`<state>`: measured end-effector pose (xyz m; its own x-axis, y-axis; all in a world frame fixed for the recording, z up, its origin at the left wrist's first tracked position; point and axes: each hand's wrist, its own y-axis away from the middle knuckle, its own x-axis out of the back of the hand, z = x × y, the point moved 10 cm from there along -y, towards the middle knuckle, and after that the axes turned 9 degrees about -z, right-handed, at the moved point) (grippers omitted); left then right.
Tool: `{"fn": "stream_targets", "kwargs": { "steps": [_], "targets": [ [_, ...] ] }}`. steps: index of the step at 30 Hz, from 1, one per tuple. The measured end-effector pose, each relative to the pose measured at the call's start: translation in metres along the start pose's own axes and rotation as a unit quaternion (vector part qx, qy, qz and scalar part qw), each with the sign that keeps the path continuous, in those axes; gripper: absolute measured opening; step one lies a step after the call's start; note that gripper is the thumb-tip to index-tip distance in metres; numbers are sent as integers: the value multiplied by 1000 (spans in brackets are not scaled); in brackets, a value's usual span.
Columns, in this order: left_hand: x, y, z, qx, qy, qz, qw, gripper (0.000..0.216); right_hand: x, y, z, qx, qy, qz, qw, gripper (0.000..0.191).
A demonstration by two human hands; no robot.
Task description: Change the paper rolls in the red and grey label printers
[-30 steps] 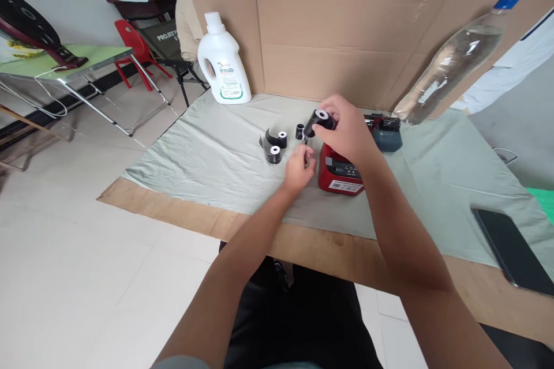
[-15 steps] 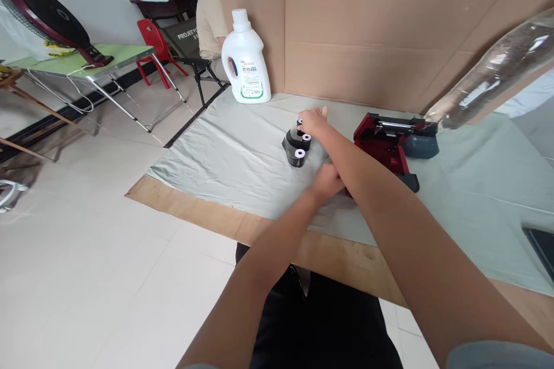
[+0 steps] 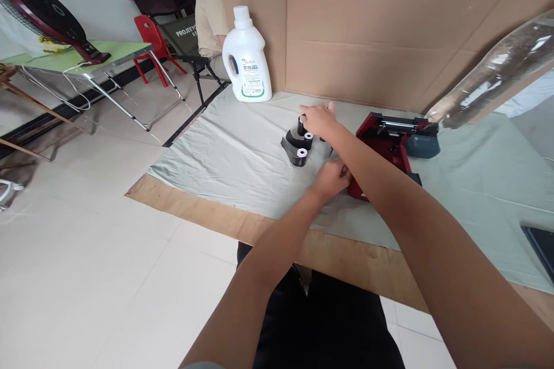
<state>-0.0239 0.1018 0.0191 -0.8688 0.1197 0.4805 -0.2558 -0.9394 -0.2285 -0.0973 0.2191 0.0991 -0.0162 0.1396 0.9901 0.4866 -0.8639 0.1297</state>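
Note:
My right hand [image 3: 320,119] reaches to the far roll of black ribbon [image 3: 302,125], thumb and forefinger closed at its top. Two more black ribbon rolls [image 3: 302,154] with white cores stand upright just in front, their dark strips partly unwound. Closer to me, my left hand [image 3: 332,177] is closed beside the near left side of a red machine [image 3: 361,189]. A small dark round part shows at its fingertips; what it is I cannot make out. The machine has its lid raised, and my right forearm covers part of it. Dark bits show between my hands.
A white detergent bottle [image 3: 247,63] stands at the back left of the cloth-covered table [image 3: 225,155]. Cardboard [image 3: 355,23] rises behind. Clear plastic wrap [image 3: 489,75] leans at right, near a dark flat object [image 3: 539,248]. Another person [image 3: 210,17] sits beyond.
Both hands have shifted slightly to the right. More of the far roll and of the red machine's near corner now shows. The standing rolls keep their places on the cloth.

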Motion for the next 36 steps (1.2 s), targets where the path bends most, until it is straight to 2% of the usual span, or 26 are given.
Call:
{"fn": "stream_targets", "kwargs": {
  "steps": [2,5,9,11,13,16,19,21,22,24,27,31,36],
  "targets": [
    [2,-1,3,-17,-7,16,1000,18,5,9,0,-8,3,2,1000,41],
    [2,-2,1,-22,-10,25,999,19,-7,17,-4,-25,19,-62,998,29],
    [0,-1,-2,-18,-17,9,1000,25,-25,24,-8,-45,39,-142,988,33],
    [3,0,-1,-22,-20,14,999,23,-23,32,-6,-41,35,-142,988,36],
    [8,3,3,-35,-18,30,999,16,-9,48,1,-11,2,-95,995,34],
    [11,5,7,-57,-5,44,997,13,25,97,26,73,-121,31,990,29],
    [8,4,8,-65,3,38,997,14,48,166,73,138,-299,121,936,33],
    [7,5,8,-61,6,39,997,15,43,205,113,123,-413,125,893,33],
    [8,6,10,-58,7,45,997,16,38,220,132,98,-430,128,888,33],
    [11,10,17,-65,5,62,996,21,28,244,163,47,-414,142,898,31],
    [19,21,43,-132,-18,90,987,32,13,250,183,-8,-323,114,939,27],
    [19,34,76,-236,-74,81,966,41,6,232,175,-4,-207,74,976,26],
    [5,36,83,-251,-130,26,959,17,0,206,166,-14,-127,23,991,34]
  ]
}}
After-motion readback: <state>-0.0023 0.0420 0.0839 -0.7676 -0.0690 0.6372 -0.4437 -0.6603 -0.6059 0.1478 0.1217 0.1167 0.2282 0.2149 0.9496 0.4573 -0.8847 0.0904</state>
